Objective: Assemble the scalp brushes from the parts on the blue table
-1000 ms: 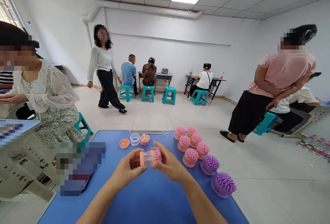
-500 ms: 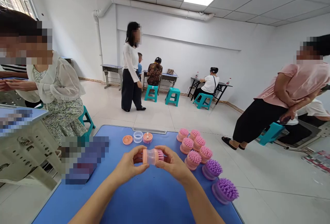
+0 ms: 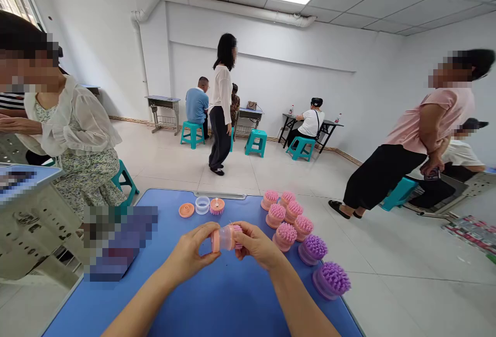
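Above the middle of the blue table (image 3: 217,295), both hands hold one round scrub brush (image 3: 225,239) lying on its side, with an orange base, a clear middle ring and pink bristles. My left hand (image 3: 189,249) pinches the orange base between thumb and fingers. At the bristle end, my right hand (image 3: 258,244) grips the brush, its fingers covering most of the bristles. Beyond the hands lie an orange disc (image 3: 186,210), a clear ring (image 3: 202,205) and an orange brush head (image 3: 217,205) with its bristles down.
Several pink brushes (image 3: 284,236) and two purple ones, the nearest a large purple brush (image 3: 331,280), stand along the table's right side. A blurred dark item (image 3: 120,244) lies at the left edge. People stand and sit around, one walking person (image 3: 220,104) beyond the table.
My right hand has shifted its grip, its fingers now closing further over the bristles. The brush is slightly tilted. In the background, the walking person has moved right.
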Tool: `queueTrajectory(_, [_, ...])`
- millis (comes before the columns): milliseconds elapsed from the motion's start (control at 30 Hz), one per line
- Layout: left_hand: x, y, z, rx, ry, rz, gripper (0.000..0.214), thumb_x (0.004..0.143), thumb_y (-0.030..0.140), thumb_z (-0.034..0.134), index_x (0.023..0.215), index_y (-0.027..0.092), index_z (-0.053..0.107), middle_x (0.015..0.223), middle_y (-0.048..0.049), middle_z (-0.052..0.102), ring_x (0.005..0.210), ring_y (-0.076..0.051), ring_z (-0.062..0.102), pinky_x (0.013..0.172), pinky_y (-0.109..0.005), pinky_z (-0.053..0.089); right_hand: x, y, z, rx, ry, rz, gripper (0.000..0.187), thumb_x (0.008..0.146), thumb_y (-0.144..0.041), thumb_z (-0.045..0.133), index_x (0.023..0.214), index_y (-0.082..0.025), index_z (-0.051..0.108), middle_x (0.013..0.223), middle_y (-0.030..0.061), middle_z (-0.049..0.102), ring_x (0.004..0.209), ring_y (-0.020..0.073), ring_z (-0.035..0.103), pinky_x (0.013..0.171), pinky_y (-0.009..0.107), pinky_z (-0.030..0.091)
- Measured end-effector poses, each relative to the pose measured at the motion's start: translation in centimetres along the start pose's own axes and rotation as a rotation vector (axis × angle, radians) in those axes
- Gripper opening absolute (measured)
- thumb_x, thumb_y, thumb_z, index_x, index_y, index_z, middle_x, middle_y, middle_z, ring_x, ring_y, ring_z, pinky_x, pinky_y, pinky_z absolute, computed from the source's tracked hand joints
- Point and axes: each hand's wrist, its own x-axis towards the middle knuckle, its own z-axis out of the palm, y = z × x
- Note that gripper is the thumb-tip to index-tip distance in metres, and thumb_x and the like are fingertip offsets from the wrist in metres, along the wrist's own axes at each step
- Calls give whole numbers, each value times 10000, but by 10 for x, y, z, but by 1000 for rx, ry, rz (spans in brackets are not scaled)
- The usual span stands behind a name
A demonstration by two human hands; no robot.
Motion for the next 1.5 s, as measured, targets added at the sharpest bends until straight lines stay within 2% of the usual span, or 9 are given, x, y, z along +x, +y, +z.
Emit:
queueTrajectory(367, [2,1,5,70,73,23,376,639,211,676,1007,267,627,1059,-32,663,984,-253,601,907,-345,436,6,2,5,-2,69,77,414,725,-535,553,867,-149,598,554,-42,530,421,62,483,454,213,384])
queueTrajectory(500, [6,5,5,32,134,-126,410,603,265,709,992,235,583,988,-35,666,868,-255,644,826,-362,492,5,5,19,162,85,-93,492,605,-466,700,970,-178,538,783,5,599,585,98,561,563,251,451])
queueTrajectory(600, [8,6,7,-4,122,-168,471,582,339,737,998,222,549,987,-46,660,911,-279,632,836,-384,490,6,5,29,169,194,-267,523,538,-348,752,978,-193,516,827,-1,578,668,120,555,589,246,457])
queueTrajectory(733, [5,2,9,36,85,-118,485,577,403,741,987,232,543,998,-51,660,964,-298,608,842,-406,482,-3,-6,37,-73,364,-372,465,595,-265,695,1018,-207,510,902,10,577,781,148,552,701,275,474])
queueTrajectory(833, [3,-2,8,146,33,-41,522,611,468,696,1047,247,515,1052,-47,649,1001,-289,593,817,-403,499,-25,-19,35,-357,442,-377,535,596,-265,701,1079,-209,476,876,8,580,697,138,538,606,257,475])
queueTrajectory(933, [3,-5,7,239,22,9,554,665,511,625,1129,252,467,1097,-57,642,1015,-271,596,716,-347,540,-57,-25,24,-623,565,-424,363,703,-265,616,1043,-215,502,883,16,591,698,139,545,602,253,473])
queueTrajectory(1033, [4,-4,7,332,38,21,484,746,505,524,1154,253,457,1066,-59,661,947,-251,634,564,-281,542,-87,-13,5,-813,744,-387,342,720,-236,589,1051,-212,508,936,45,595,759,168,576,613,269,490])
queueTrajectory(1167, [5,-2,6,390,59,89,412,785,495,452,1103,239,505,997,-54,687,819,-222,672,530,-261,527,-108,17,-22,-1058,928,-287,272,717,-221,566,987,-196,541,993,78,564,936,234,568,787,369,488])
queueTrajectory(1500, [5,-8,4,522,17,163,363,828,485,374,1021,236,555,916,-39,697,629,-171,654,579,-264,516,-105,52,-42,-1274,997,-135,362,789,-210,448,1145,-158,486,1153,158,530,935,279,607,725,395,517])
